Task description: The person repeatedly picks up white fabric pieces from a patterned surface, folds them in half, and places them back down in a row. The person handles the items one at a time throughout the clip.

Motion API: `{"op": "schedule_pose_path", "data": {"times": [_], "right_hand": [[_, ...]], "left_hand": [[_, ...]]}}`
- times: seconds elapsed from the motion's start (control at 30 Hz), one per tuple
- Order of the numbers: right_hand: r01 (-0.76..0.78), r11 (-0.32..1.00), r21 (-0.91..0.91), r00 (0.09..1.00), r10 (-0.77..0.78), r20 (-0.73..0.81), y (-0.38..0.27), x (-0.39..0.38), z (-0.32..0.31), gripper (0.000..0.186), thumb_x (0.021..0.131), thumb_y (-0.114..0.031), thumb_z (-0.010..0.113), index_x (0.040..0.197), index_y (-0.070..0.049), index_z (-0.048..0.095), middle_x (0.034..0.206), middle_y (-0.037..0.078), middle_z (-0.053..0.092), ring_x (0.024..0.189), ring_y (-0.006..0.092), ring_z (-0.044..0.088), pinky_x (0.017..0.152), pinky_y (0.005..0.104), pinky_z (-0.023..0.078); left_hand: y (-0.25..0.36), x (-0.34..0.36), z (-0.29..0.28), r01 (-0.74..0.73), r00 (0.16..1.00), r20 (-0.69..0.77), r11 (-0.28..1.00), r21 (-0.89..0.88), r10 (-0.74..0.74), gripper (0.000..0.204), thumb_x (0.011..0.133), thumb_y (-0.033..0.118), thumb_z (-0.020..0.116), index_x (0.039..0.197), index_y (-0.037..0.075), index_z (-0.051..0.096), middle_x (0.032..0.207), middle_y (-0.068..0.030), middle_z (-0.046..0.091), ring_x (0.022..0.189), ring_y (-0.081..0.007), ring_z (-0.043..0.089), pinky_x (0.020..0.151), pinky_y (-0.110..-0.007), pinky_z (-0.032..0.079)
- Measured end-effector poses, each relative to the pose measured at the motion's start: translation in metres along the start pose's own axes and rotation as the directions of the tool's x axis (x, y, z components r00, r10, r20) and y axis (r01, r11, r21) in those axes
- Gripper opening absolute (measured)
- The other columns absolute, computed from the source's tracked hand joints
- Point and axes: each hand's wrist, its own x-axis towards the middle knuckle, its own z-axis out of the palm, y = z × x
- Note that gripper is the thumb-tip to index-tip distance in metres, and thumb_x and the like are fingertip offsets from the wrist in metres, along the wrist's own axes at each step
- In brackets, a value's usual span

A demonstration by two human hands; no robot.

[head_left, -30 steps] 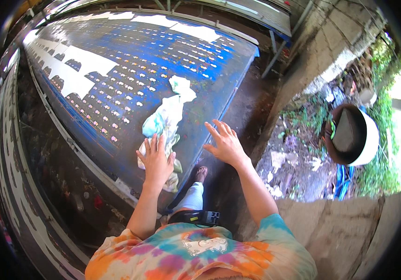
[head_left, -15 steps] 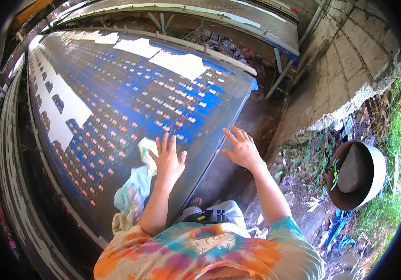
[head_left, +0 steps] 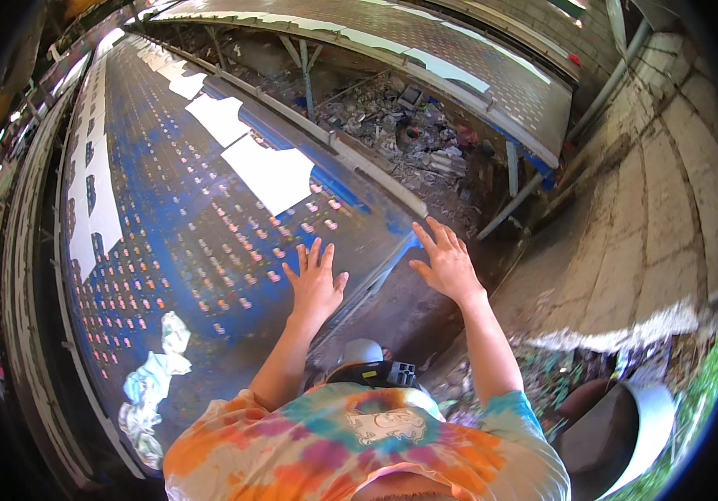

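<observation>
Holding nothing, the bare left hand (head_left: 316,288) is spread open over the long, dark, blue-stained table (head_left: 234,355) with rows of small pale motifs, while the bare right hand (head_left: 451,265), likewise open and empty, is beside the table's near end; whether either touches it I cannot tell. On that table lie flat white cut-out sheets (head_left: 271,179) and a crumpled white and pale-blue cloth (head_left: 149,380). Well apart, at lower right, a round white-walled container (head_left: 655,417) shows a flat grey surface inside.
</observation>
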Motion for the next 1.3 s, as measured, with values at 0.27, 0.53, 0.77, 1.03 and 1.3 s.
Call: {"op": "schedule_pose_path", "data": {"times": [0.27, 0.53, 0.77, 1.03, 1.3], "right_hand": [[0.117, 0.989, 0.088, 0.993, -0.115, -0.030, 0.154, 0.106, -0.023, 0.076, 0.083, -0.028, 0.076, 0.150, -0.015, 0.042, 0.146, 0.018, 0.047, 0.134, 0.0380, 0.045, 0.107, 0.0507, 0.040], [0.283, 0.948, 0.146, 0.951, -0.297, 0.081, 0.290, 0.236, 0.005, 0.079, 0.083, -0.026, 0.075, 0.152, -0.014, 0.037, 0.143, 0.017, 0.050, 0.133, 0.0360, 0.046, 0.106, 0.0490, 0.041], [0.465, 0.843, 0.271, 0.856, -0.506, 0.103, 0.353, 0.353, 0.022, 0.079, 0.083, -0.025, 0.076, 0.151, -0.011, 0.038, 0.139, 0.015, 0.052, 0.129, 0.0340, 0.049, 0.103, 0.0477, 0.043], [0.716, 0.545, 0.436, 0.573, -0.816, 0.078, 0.363, 0.482, 0.083, 0.075, 0.084, -0.024, 0.075, 0.149, -0.009, 0.040, 0.134, 0.016, 0.055, 0.122, 0.0365, 0.054, 0.099, 0.0455, 0.047], [0.802, 0.257, 0.539, 0.235, -0.966, 0.112, 0.299, 0.560, 0.114, 0.075, 0.087, -0.024, 0.073, 0.150, -0.008, 0.037, 0.132, 0.017, 0.056, 0.120, 0.0378, 0.055, 0.098, 0.0462, 0.048]], "left_hand": [[0.119, 0.131, 0.054, 0.084, 0.996, -0.040, 0.996, -0.029, -0.085, 0.065, 0.092, 0.032, 0.065, 0.148, 0.009, 0.041, 0.160, -0.0151, 0.029, 0.149, -0.0433, 0.019, 0.111, -0.075, 0.012], [0.194, 0.288, 0.115, 0.207, 0.966, -0.138, 0.974, -0.088, -0.218, 0.065, 0.090, 0.030, 0.067, 0.147, 0.009, 0.043, 0.158, -0.0154, 0.032, 0.149, -0.0420, 0.021, 0.111, -0.075, 0.013], [0.246, 0.377, 0.108, 0.318, 0.922, -0.208, 0.945, -0.076, -0.327, 0.063, 0.091, 0.031, 0.066, 0.145, 0.009, 0.043, 0.156, -0.0151, 0.034, 0.149, -0.0402, 0.020, 0.111, -0.074, 0.014], [0.234, 0.395, 0.138, 0.747, 0.567, -0.360, 0.647, -0.156, -0.741, 0.065, 0.090, 0.032, 0.067, 0.146, 0.008, 0.043, 0.156, -0.0155, 0.034, 0.150, -0.0404, 0.019, 0.113, -0.072, 0.011], [0.256, 0.382, 0.150, 0.914, 0.133, -0.364, 0.256, -0.314, -0.922, 0.065, 0.089, 0.031, 0.067, 0.144, 0.004, 0.045, 0.154, -0.0168, 0.037, 0.148, -0.0431, 0.021, 0.113, -0.073, 0.012]]}}
